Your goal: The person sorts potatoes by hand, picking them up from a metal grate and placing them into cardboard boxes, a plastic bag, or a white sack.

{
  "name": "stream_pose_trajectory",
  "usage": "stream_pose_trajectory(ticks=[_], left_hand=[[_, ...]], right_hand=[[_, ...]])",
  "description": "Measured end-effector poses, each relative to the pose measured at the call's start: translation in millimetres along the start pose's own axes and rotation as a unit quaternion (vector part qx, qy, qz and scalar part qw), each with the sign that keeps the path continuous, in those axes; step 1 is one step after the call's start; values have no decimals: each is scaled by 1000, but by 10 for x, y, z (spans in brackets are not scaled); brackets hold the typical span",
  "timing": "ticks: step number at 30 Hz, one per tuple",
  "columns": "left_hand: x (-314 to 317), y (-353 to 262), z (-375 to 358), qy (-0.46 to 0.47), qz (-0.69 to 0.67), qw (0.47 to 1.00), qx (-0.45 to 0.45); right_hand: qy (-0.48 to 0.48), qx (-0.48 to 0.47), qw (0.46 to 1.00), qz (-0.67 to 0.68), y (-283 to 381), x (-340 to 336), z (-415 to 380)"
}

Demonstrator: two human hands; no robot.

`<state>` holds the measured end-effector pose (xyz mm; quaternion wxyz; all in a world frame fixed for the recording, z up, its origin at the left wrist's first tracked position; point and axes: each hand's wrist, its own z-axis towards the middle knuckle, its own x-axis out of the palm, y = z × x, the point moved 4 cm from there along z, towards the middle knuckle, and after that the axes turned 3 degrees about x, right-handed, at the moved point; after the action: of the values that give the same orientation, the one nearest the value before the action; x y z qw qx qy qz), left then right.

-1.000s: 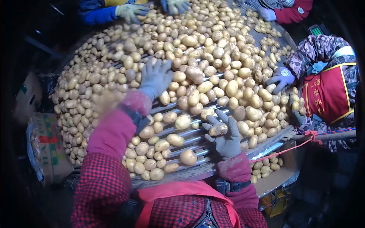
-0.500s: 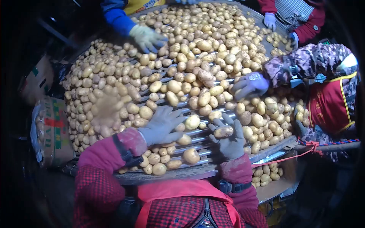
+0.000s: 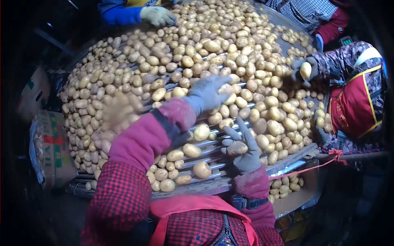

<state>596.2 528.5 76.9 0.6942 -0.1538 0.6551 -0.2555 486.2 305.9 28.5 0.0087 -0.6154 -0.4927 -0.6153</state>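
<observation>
My left hand (image 3: 207, 95), in a grey-blue glove, reaches over the middle of the potato heap. Its fingers close around a potato (image 3: 225, 89), partly hidden by the glove. Nearer to me, my right hand (image 3: 247, 153), in a grey glove, is palm up and grips a brownish potato (image 3: 237, 148) between thumb and fingers. Metal rollers (image 3: 211, 154) show between my hands, with a few loose potatoes on them, such as a round potato (image 3: 202, 169) by the near edge.
A person's pale glove (image 3: 158, 16) rests on the far left potatoes. On the right, another person's gloved hand (image 3: 305, 71) holds a potato. A printed bag (image 3: 55, 145) stands left. A pink string (image 3: 303, 170) crosses above a carton (image 3: 301, 201) of potatoes. One patch at left is blurred.
My left hand has moved forward and right from the near rollers onto the heap. My right hand keeps its potato. The right-hand co-worker's hand has drawn back right with a potato.
</observation>
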Motion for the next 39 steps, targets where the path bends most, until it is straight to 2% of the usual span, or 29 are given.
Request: stream_pose_trajectory(ticks=[1,3,4,5,6,7,9,10,11,13,15,16,18,19,21,22,24,25,27,28,29,31,32,34,36,37,39], left_hand=[[-72,-163,-131,6,-81,997,-15],[-97,-476,-417,35,-120,991,56],[-24,-551,-541,89,-179,975,93],[38,-612,-653,140,-236,953,130],[-26,-662,-759,21,-179,954,239],[-64,-550,-795,18,-179,955,235],[-480,-223,-780,-2,-108,990,90],[-670,63,-786,-86,-62,994,18],[-861,467,-737,-157,14,985,68],[-1182,1092,-798,-125,186,965,-135],[-1120,1832,-974,-88,300,933,-181],[-1133,1666,-1001,-90,298,933,-181],[-980,1031,-1184,32,285,952,-106],[-675,1022,-1318,58,395,912,-99],[-530,974,-1532,45,234,968,-79],[-522,901,-1616,44,233,968,-79],[-594,504,-1709,133,264,955,-39],[-591,415,-1788,134,262,955,-42],[-550,284,-1921,187,154,970,-31],[-595,183,-1947,138,202,968,54],[-658,189,-1898,138,201,968,54],[-811,402,-1710,140,-29,984,-111],[-949,515,-1613,-11,18,998,-54],[-1202,831,-1295,-84,166,979,-89],[-1181,1324,-1060,-67,250,946,-193],[-1143,1466,-933,-67,246,948,-191],[-1055,1683,-741,17,347,902,-255]], right_hand=[[24,1,998,56,14,74,5],[2,9,998,69,-21,52,-30],[4,13,998,68,-31,89,-24],[-45,23,996,79,-23,120,-8],[-94,32,991,90,-16,118,11],[-91,36,991,88,-5,93,24],[-11,62,997,50,-12,79,17],[-20,60,997,51,7,134,20],[-20,61,997,53,1,135,22],[-31,64,996,59,5,116,21],[-46,64,996,50,-4,97,8],[-58,63,996,39,16,82,23],[-66,62,995,45,31,111,34],[-72,63,994,50,27,127,32],[-77,67,994,41,16,123,21],[-80,64,994,39,10,107,24],[-84,63,994,34,2,59,23],[-70,62,994,56,-10,38,21],[-53,61,993,80,-25,38,32],[-58,59,994,69,-16,32,36],[-64,57,995,58,-11,26,31],[-70,57,994,56,-1,37,22],[-75,55,994,52,4,42,21],[-81,58,994,55,5,50,18],[-88,58,993,55,19,52,21],[-87,58,994,37,22,59,26],[-90,58,994,18,41,69,41]])
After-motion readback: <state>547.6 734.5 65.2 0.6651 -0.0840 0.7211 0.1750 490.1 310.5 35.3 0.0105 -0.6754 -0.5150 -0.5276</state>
